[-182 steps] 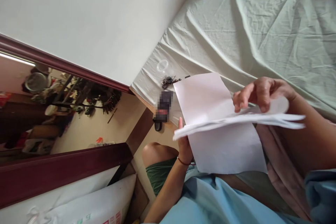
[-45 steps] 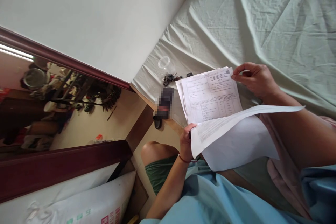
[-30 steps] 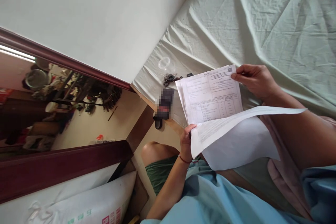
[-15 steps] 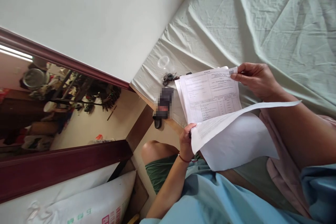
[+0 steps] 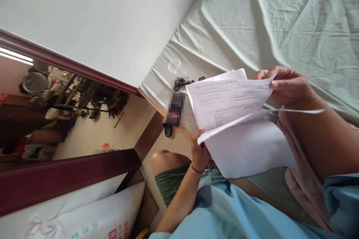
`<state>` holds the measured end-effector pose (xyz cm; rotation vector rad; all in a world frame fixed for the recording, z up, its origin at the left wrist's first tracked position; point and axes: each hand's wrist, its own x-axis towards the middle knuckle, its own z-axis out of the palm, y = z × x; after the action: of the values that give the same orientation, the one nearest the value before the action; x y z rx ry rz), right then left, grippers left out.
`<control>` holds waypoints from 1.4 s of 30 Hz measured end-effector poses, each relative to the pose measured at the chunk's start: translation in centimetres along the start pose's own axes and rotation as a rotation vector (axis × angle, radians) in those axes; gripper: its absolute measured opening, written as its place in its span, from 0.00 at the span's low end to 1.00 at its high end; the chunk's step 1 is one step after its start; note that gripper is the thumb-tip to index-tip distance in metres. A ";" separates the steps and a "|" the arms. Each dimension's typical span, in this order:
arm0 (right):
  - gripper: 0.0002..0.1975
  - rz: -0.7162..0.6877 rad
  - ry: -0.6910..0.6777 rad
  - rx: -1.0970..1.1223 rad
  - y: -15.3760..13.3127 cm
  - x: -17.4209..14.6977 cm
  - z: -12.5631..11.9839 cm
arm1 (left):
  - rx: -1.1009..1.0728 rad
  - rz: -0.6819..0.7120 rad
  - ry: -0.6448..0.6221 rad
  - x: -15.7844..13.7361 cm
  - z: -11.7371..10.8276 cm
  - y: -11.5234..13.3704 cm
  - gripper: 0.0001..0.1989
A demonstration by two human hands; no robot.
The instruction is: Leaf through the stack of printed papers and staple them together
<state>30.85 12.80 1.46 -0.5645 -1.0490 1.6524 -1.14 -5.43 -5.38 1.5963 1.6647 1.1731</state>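
A stack of printed paper sheets (image 5: 224,101) lies above my lap, with typed lines and a table on the top page. My left hand (image 5: 200,152) is closed on the near left edge of the stack, its thumb over the folded-back sheets. Those turned sheets (image 5: 246,149) hang toward me, blank side showing. My right hand (image 5: 290,85) pinches the far right corner of the printed page between thumb and fingers, lifting it so that it curves up from the pages behind it.
On the light green bed sheet (image 5: 308,26) beyond the papers are a clear plastic cup (image 5: 176,67) and a bunch of keys (image 5: 179,83). A partly blurred dark object (image 5: 176,106) lies nearby. At left stand a dark red mirror frame (image 5: 70,171) and white sacks (image 5: 92,213).
My right hand has moved right and toward me, drawing up the corner of the printed page. The page now bends, and more of the sheets behind it show. My left hand stays nearly in place.
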 end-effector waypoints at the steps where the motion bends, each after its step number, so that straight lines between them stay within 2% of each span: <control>1: 0.15 0.002 -0.013 -0.001 -0.1 0.0 -0.1 | -0.033 -0.037 0.007 -0.1 0.2 -0.1 0.26; 4: 0.20 -0.020 -0.017 -0.019 -0.3 0.1 -0.4 | -0.116 -0.093 -0.021 -0.1 0.4 0.0 0.38; 8: 0.22 -0.010 0.066 -0.036 -0.3 0.3 -0.2 | -0.107 -0.106 -0.064 0.2 0.4 0.8 0.44; 12: 0.20 0.048 0.226 -0.079 0.0 0.3 0.0 | -0.126 -0.081 -0.068 0.3 0.4 1.0 0.44; 20: 0.18 0.081 0.320 -0.157 0.8 1.0 -0.3 | -0.041 -0.047 -0.039 0.2 0.2 0.4 0.37; 23: 0.14 0.091 0.458 -0.433 1.5 1.6 -0.1 | -0.008 -0.028 -0.018 0.2 0.2 0.5 0.34; 25: 0.13 0.029 0.558 -0.686 1.9 1.8 0.1 | 0.010 -0.032 -0.007 0.2 0.2 0.7 0.32; 26: 0.16 -0.014 0.582 -0.769 2.0 1.9 0.2 | 0.015 -0.035 -0.006 0.2 0.2 0.7 0.32; 28: 0.21 -0.052 0.558 -0.789 2.1 2.0 0.4 | 0.016 -0.039 -0.009 0.2 0.3 0.8 0.32; 31: 0.10 0.045 0.487 -0.680 2.2 1.9 0.5 | 0.013 -0.040 -0.001 0.2 0.3 0.8 0.32; 32: 0.11 0.084 0.467 -0.655 2.3 1.9 0.4 | 0.011 -0.040 0.000 0.2 0.3 0.8 0.32; 35: 0.23 0.094 0.423 -0.605 2.6 1.8 0.2 | -0.002 -0.051 -0.023 0.2 0.2 0.8 0.36; 38: 0.28 0.024 0.434 -0.548 2.6 1.6 0.1 | -0.018 -0.083 -0.042 0.2 0.2 0.9 0.41; 42: 0.19 0.038 0.367 -0.370 1.8 1.3 0.3 | -0.093 -0.139 -0.071 0.3 0.3 1.2 0.46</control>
<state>29.23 13.79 0.22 -1.0917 -1.0745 1.3224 -0.36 -5.14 -4.42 1.4248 1.6240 1.0943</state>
